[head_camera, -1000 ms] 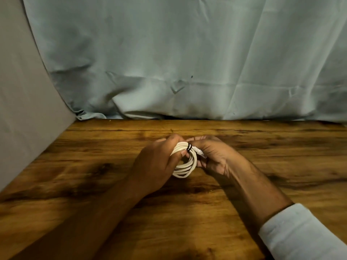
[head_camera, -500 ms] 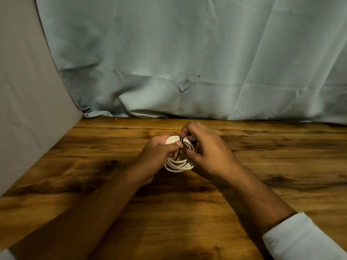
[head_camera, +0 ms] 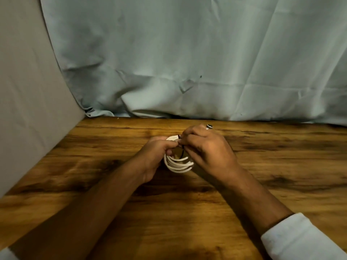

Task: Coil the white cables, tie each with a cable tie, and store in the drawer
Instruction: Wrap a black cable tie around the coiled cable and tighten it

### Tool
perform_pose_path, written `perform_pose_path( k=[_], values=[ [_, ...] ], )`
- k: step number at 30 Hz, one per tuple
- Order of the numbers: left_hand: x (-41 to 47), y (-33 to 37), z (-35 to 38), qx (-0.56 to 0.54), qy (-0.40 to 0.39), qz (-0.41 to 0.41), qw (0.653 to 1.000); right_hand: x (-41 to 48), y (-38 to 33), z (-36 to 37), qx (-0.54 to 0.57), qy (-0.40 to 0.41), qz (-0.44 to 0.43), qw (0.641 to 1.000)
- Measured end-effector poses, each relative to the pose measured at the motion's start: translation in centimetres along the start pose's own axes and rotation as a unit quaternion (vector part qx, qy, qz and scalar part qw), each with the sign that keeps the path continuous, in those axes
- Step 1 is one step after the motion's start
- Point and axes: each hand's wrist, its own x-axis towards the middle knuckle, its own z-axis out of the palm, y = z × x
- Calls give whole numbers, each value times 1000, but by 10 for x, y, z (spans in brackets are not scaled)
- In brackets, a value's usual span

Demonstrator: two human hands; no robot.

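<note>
Since a moment ago my right hand point(head_camera: 206, 152) has come up from the side and now sits over the top of the white cable point(head_camera: 178, 165), so the ring point(head_camera: 209, 126) on my finger shows. Both hands have also moved a little further from me, toward the pale cloth point(head_camera: 187, 62) at the back. My left hand point(head_camera: 156, 156) is curled around the left side of the white cable and grips it so the loops stay together. The fingers of my right hand are bent and pinch the black cable tie point(head_camera: 182, 153) at the top of the loops. A bit of the tie hangs down through the middle of the ring of loops. The cable is held between my two hands, just above the wooden table point(head_camera: 281, 166), and its lower loops fan out a bit. I think this means the coiling is done and I am in the middle of tying. The tie looks wrapped around the top, but I cannot tell if it is closed tight yet. Next I think I need to pull it snug without letting the loops slip. No drawer shows, so putting it away comes later.
</note>
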Motion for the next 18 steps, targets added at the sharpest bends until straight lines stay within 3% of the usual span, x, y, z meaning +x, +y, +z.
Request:
perform_pose_path(
  k=[3, 5, 7, 9, 14, 18],
  values=[
    [-1, 0, 0, -3, -3, 23, 1000, 2, 5, -2, 58, -14, 14, 998],
    [-2, -4, -2, 126, 27, 99, 987, 3, 7, -2, 102, -7, 31, 994],
    [-2, -11, -2, 312, 32, 203, 928, 2, 8, -2, 146, 17, 67, 987],
    [-3, -14, 2, 421, 29, 264, 867, 0, 10, -2, 190, 41, 126, 973],
    [-5, -14, 3, 539, 65, 360, 759, 7, 1, -2, 351, 30, 290, 890],
    [-10, -11, 4, 570, 79, 379, 725, 10, 8, -8, 500, 0, 374, 781]
  ],
)
